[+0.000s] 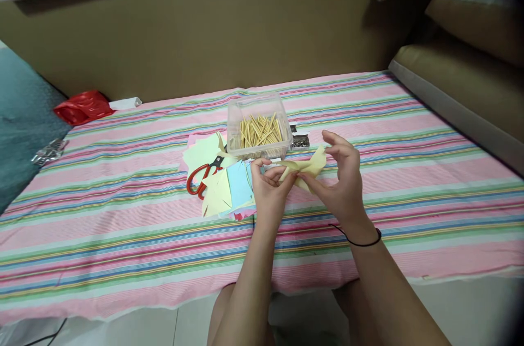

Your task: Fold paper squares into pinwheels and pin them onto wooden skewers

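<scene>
A piece of pale yellow paper [314, 166], folded or curled inward, is held up between both hands. My left hand [271, 183] pinches it near its middle with thumb and fingers. On the other side my right hand [343, 179] grips the same paper, thumb tip at the centre and the upper fingers at its raised corner. Left of my hands lie cut blue paper [239, 182] and yellow paper [216, 193] with slits, stacked on other sheets. Scissors with red handles [201, 177] rest on this paper. Behind stands a clear plastic box [258, 150] of thin wooden sticks [262, 130].
Small dark metal items in a packet [301, 141] lie right of the box. At the far left are a red plastic bag [84, 107], a white box [125, 103] and a clear packet [49, 151]. A striped cloth [123, 237] covers the surface; cushions [478, 7] sit right.
</scene>
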### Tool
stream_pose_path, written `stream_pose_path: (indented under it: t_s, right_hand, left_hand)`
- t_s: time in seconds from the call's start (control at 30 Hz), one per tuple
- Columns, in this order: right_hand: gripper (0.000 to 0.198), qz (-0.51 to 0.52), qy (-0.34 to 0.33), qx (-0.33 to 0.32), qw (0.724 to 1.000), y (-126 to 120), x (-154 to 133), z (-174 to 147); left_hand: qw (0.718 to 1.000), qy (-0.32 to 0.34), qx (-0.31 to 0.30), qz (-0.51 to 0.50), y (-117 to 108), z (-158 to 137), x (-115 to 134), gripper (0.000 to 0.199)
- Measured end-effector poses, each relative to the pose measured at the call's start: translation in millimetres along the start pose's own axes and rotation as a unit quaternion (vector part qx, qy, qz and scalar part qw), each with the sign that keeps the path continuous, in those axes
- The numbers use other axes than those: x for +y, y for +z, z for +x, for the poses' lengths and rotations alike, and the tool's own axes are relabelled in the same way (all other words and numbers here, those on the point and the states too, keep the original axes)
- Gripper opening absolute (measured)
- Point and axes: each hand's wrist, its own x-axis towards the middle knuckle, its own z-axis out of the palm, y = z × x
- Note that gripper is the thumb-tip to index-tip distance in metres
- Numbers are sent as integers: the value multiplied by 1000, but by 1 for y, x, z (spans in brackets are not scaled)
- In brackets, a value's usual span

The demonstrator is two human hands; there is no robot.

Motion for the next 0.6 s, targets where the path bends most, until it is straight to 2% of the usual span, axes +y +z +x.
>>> stream_pose_path:
  t_s: [0.1,0.23,0.6]
  right_hand:
    - [65,109,87,-32,990,-1,0,-2]
    - [73,154,173,-53,971,-2,-3,-4]
    - [75,178,203,-36,962,-2,-4,-4]
  left_hand:
    - [1000,4,-17,-6,0,0,-1,56]
    - [1000,-1,-25,-13,-1,1,1,57]
    - [999,-5,-49,-17,-5,3,2,57]
